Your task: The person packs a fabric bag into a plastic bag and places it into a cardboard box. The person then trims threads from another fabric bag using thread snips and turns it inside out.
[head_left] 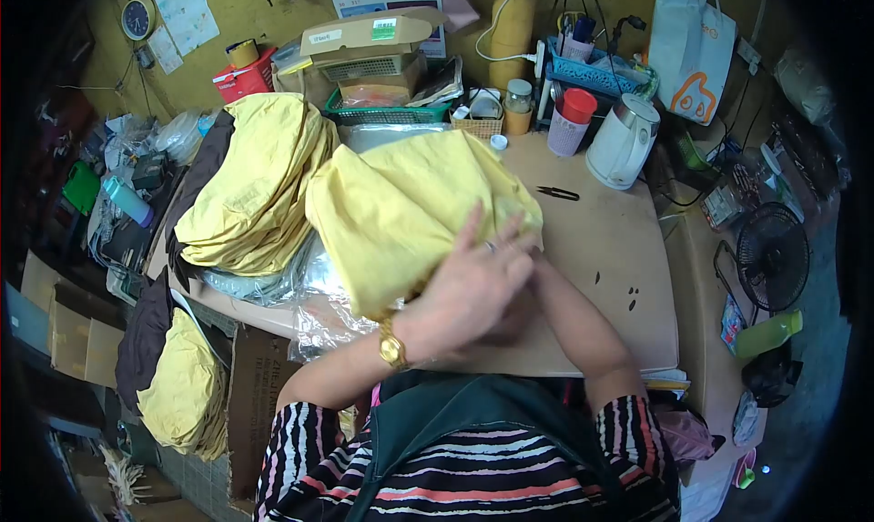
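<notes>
A yellow cloth piece is bunched up on the table in front of me. My left hand, with a gold watch at the wrist, lies over its near right side, fingers apart and slightly blurred. My right forearm reaches to the same edge of the cloth; the right hand is hidden behind the left hand and the cloth, so its fingers do not show. Left of the cloth rises a tall stack of folded yellow cloth with a dark brown piece along its side. Clear plastic bags lie under and beside it.
Black thread snips lie on the table at the right. Behind stand a white kettle, a lilac cup, a green basket and boxes. More yellow cloth hangs at lower left; a black fan stands right.
</notes>
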Tool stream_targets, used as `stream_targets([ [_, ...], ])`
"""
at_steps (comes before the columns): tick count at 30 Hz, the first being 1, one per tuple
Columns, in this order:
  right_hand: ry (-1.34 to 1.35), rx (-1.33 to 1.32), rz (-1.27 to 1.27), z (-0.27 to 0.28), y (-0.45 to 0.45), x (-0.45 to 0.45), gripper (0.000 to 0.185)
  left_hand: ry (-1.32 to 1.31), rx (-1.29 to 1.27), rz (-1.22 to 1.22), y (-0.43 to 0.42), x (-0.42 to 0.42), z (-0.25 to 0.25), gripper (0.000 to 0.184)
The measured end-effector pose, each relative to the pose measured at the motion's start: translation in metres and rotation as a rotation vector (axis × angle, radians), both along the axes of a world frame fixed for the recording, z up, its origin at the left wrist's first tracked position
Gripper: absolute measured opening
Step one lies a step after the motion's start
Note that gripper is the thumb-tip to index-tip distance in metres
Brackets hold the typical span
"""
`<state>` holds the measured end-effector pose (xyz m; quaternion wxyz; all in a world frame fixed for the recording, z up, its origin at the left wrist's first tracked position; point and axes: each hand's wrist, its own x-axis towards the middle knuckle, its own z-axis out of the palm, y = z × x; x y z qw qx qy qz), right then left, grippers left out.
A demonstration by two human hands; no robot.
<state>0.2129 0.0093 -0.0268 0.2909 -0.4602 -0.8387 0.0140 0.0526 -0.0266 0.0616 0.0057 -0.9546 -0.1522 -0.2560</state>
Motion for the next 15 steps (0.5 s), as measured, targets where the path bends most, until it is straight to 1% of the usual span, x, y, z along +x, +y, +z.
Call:
stream_targets([
  [1,0.04,0.025,-0.031,0.0,0.002,0.003,0.034,0.026,0.019,-0.019,-0.01,0.003,-0.002,0.014],
  [4,0.222,0.131,-0.182,0.001,0.008,0.017,0.035,-0.02,0.054,-0.095,-0.031,0.005,-0.009,0.016],
  [5,0.297,0.174,-0.237,0.003,0.009,0.022,0.036,-0.021,0.055,-0.095,-0.036,0.003,-0.012,0.016],
  [7,0.454,0.255,-0.33,0.01,0.008,0.03,0.037,-0.137,0.007,-0.023,-0.045,-0.001,-0.019,0.017],
  [8,0.514,0.285,-0.367,0.012,0.009,0.033,0.037,-0.135,0.004,-0.02,-0.039,-0.004,-0.022,0.017],
  [10,0.58,0.311,-0.421,0.016,0.016,0.039,0.038,-0.345,-0.23,0.064,-0.01,-0.014,-0.02,0.019],
  [12,0.605,0.285,-0.46,0.013,0.024,0.043,0.039,-0.594,-0.5,0.1,0.025,-0.025,-0.011,0.013],
  [13,0.615,0.267,-0.477,0.011,0.031,0.043,0.04,-0.593,-0.498,0.1,0.031,-0.025,-0.011,0.013],
  [15,0.639,0.253,-0.471,0.004,0.022,0.036,0.041,-0.642,-0.448,0.202,0.042,-0.023,-0.01,0.006],
])
